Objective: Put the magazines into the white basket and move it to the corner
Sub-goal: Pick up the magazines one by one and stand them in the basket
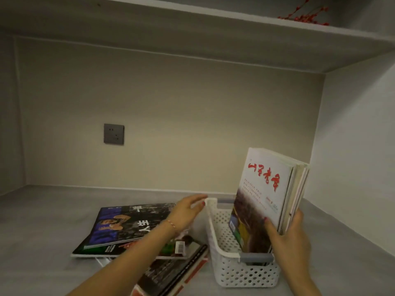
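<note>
A white perforated basket with grey handles stands on the grey counter, right of centre. Several magazines stand upright inside it, the front one white with red lettering. My right hand grips their lower right edge, thumb on the front cover. My left hand reaches across with straight fingers touching the basket's far left rim. Left of the basket lies a dark blue magazine on top of other magazines that run to the near edge.
The counter sits in a recess with a back wall, a right side wall and a shelf overhead. A dark wall socket is on the back wall. Red berry twigs lie on the upper shelf.
</note>
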